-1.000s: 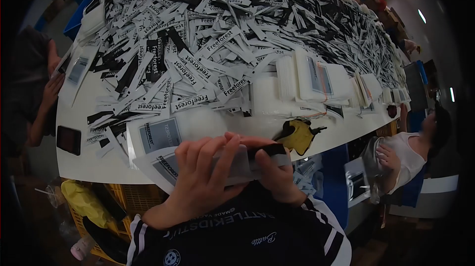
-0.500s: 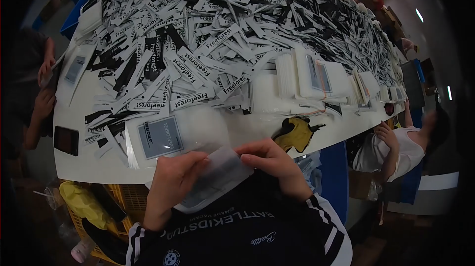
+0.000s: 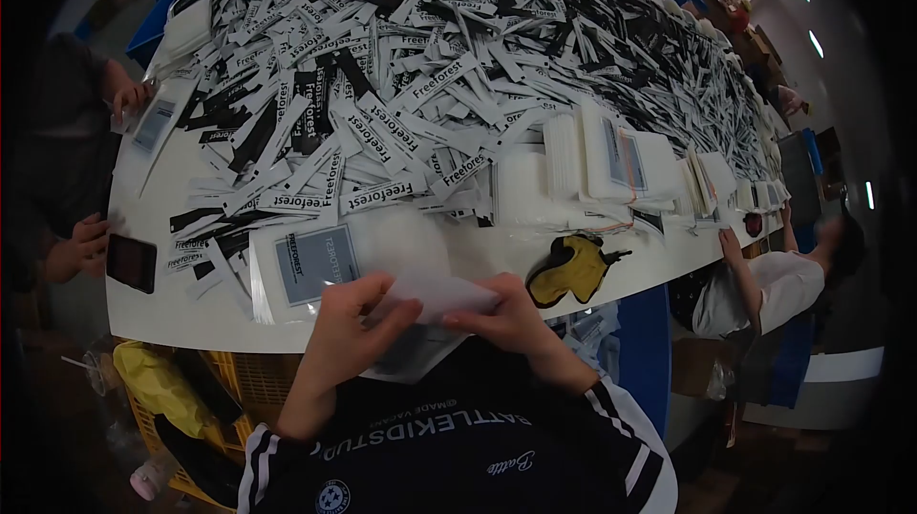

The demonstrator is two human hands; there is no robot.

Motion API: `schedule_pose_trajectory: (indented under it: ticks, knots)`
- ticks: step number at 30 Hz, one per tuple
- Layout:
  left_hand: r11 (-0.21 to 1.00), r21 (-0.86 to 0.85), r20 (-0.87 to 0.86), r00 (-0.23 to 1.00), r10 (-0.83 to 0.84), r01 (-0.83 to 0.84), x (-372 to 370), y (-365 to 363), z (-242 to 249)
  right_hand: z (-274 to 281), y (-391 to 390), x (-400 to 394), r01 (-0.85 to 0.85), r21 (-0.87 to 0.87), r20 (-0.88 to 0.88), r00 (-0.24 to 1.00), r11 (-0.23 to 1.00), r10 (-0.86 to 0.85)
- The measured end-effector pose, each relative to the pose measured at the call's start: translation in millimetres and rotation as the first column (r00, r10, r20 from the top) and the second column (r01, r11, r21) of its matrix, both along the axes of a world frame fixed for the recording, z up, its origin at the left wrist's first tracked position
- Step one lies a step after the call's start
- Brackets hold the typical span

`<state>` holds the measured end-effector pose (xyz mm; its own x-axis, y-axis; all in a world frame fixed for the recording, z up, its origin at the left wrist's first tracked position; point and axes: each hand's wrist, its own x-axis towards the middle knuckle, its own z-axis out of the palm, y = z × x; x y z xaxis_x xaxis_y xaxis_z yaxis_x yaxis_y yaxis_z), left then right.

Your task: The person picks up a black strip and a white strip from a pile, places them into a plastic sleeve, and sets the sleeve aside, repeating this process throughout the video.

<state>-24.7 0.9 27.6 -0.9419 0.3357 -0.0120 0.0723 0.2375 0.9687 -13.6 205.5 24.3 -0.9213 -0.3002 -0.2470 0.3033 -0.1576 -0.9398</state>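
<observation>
One bag (image 3: 441,296), pale and translucent, between two hands, just above the table's near edge. Left hand (image 3: 351,328) and right hand (image 3: 508,315) stand apart, each pinching it, thumb against fingers. Upper part stretches crosswise from hand to hand, dipping slightly rightward; greyish lower part hangs toward the wearer's shirt (image 3: 458,447). Full long axis cannot be told, fingers covering both ends.

One flat stack of bags (image 3: 317,264) beyond, grey label showing, between held bag and sachet pile (image 3: 411,84). Sachets too many to count, black and white. One banded bundle (image 3: 626,165) ahead to the right. One yellow-and-black item (image 3: 571,270), kind unclear, near the right hand on the white table (image 3: 191,331). One phone (image 3: 132,263) far left, beside a co-worker's hand (image 3: 88,242).
</observation>
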Motion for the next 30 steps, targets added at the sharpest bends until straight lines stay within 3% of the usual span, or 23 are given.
schedule_pose_trajectory:
  ticks: [2,4,6,8,9,10,11,13,14,16,18,20,21,23,27,29,30]
  knots:
    - [0.995,0.094,-0.057,0.998,-0.028,0.034,0.5,10.2,-6.2,-10.8,1.2,4.0,0.002,0.346,-0.395,0.907,0.938,0.144]
    - [0.994,-0.068,-0.493,0.869,0.043,-0.088,4.3,17.0,-17.3,-9.0,1.8,2.7,0.030,0.388,-0.442,0.883,0.921,0.157]
    - [0.996,-0.065,-0.477,0.879,0.024,-0.062,2.5,23.6,-23.6,-3.6,6.1,1.1,0.054,0.428,-0.483,0.858,0.902,0.178]
    - [0.997,-0.061,-0.460,0.888,0.003,-0.035,0.7,23.2,-24.4,11.1,22.2,0.4,0.053,0.541,-0.417,0.884,0.839,0.213]
    - [0.998,-0.003,-0.388,0.920,-0.053,0.056,-0.4,22.6,-24.1,22.6,37.8,1.1,-0.034,0.620,-0.309,0.907,0.784,0.284]
    - [0.988,0.063,-0.317,0.941,-0.114,0.141,-1.1,22.4,-24.0,35.7,56.5,2.6,-0.126,0.685,-0.192,0.919,0.717,0.345]
    - [0.988,0.065,-0.317,0.941,-0.113,0.141,-1.1,19.1,-27.8,46.6,75.7,5.3,-0.159,0.817,-0.148,0.872,0.555,0.467]
    - [0.985,-0.103,-0.347,0.933,0.095,-0.139,-2.6,11.5,-42.6,67.7,80.6,6.0,-0.188,0.969,0.052,0.794,0.163,0.606]
    - [0.986,-0.100,-0.348,0.933,0.093,-0.136,-5.5,13.1,-46.8,65.8,75.9,-0.2,-0.186,0.969,0.052,0.796,0.161,0.603]
    - [0.855,-0.363,-0.574,0.812,0.109,-0.372,-12.1,16.3,-54.6,50.7,59.8,-20.5,-0.108,0.945,-0.106,0.792,0.310,0.601]
    - [0.858,-0.399,-0.530,0.845,0.072,-0.323,-9.4,14.3,-67.0,11.1,39.4,-51.8,0.189,0.830,-0.471,0.741,0.525,0.478]
    - [0.855,-0.436,-0.489,0.871,0.036,-0.280,-8.0,7.6,-69.6,-9.4,18.7,-90.2,0.463,0.763,-0.646,0.537,0.451,0.542]
    - [0.885,-0.403,-0.440,0.897,0.034,-0.231,-8.0,3.6,-68.8,-18.9,19.4,-102.0,0.464,0.759,-0.651,0.527,0.457,0.547]
    - [0.909,-0.367,-0.402,0.915,0.038,-0.199,-9.2,-6.4,-65.8,-31.4,17.6,-122.0,0.328,0.870,-0.493,0.607,0.369,0.624]
    - [0.954,-0.266,-0.315,0.948,0.049,-0.138,-8.7,-17.9,-65.4,-21.1,12.2,-140.3,0.334,0.841,-0.541,0.550,0.426,0.636]
    - [0.959,-0.246,-0.313,0.948,0.059,-0.141,-11.0,-18.7,-68.1,-5.7,-6.1,-153.8,0.342,0.623,-0.692,0.660,0.703,0.293]
    - [0.968,-0.204,-0.305,0.949,0.082,-0.149,-11.9,-18.0,-69.5,-3.2,-17.4,-167.3,0.378,0.506,-0.773,0.597,0.775,0.214]
